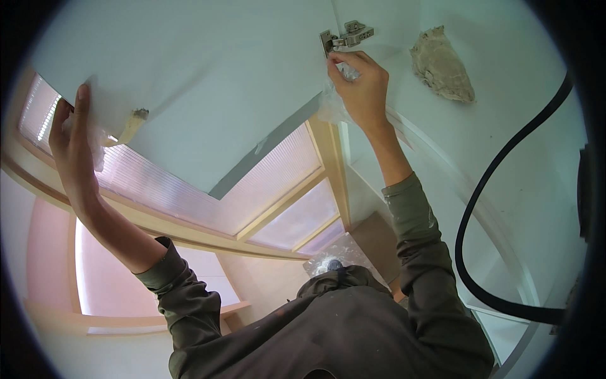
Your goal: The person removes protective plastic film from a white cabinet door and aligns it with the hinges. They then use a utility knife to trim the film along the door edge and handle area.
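Observation:
A large white cabinet door panel point(208, 120) fills the upper left of the head view. My left hand point(74, 142) grips its left edge, thumb on the face and fingers bent round the edge. From beside that palm juts a pale, stick-like piece with a dark, frayed tip point(130, 126), next to some clear plastic. A metal hinge point(344, 38) joins the panel at the top, its arm unfolded. My right hand point(365, 88) is closed in a pinch at the hinge plate's lower end. Crumpled clear plastic point(334, 98) hangs under its palm; whatever the fingertips pinch is hidden.
A crumpled beige cloth-like lump point(442, 66) lies on the white surface right of the hinge. A thick black cable point(483, 189) loops down the right side. Below the panel are a wooden frame point(278, 202) with translucent panes and a clear plastic sheet point(353, 249).

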Tool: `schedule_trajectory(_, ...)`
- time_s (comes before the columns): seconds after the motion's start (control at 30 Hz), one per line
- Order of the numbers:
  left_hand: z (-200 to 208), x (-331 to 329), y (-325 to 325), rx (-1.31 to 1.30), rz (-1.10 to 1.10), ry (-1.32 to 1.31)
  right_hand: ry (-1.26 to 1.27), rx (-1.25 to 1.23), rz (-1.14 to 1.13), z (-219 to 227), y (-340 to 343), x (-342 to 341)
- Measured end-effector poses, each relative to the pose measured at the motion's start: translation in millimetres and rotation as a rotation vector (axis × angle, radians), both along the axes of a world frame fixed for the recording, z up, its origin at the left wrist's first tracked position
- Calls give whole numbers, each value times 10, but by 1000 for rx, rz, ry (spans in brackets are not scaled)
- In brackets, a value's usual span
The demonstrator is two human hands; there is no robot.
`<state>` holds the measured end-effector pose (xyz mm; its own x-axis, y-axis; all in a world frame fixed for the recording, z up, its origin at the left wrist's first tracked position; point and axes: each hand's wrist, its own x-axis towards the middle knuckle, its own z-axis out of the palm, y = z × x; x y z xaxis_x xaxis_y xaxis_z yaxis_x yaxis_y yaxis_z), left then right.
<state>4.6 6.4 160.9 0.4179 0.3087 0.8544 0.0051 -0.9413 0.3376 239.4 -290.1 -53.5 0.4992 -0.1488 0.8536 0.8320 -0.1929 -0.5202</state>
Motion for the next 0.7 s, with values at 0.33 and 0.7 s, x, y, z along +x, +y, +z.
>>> schedule_trajectory(0.33, 13, -23, 36, -32, -26, 17, -240, -81, -309, -90, 205, 122)
schedule_trajectory(0.7, 22, -14, -60, -5, -23, -17, -207, -320, -316, 8, 144, 273)
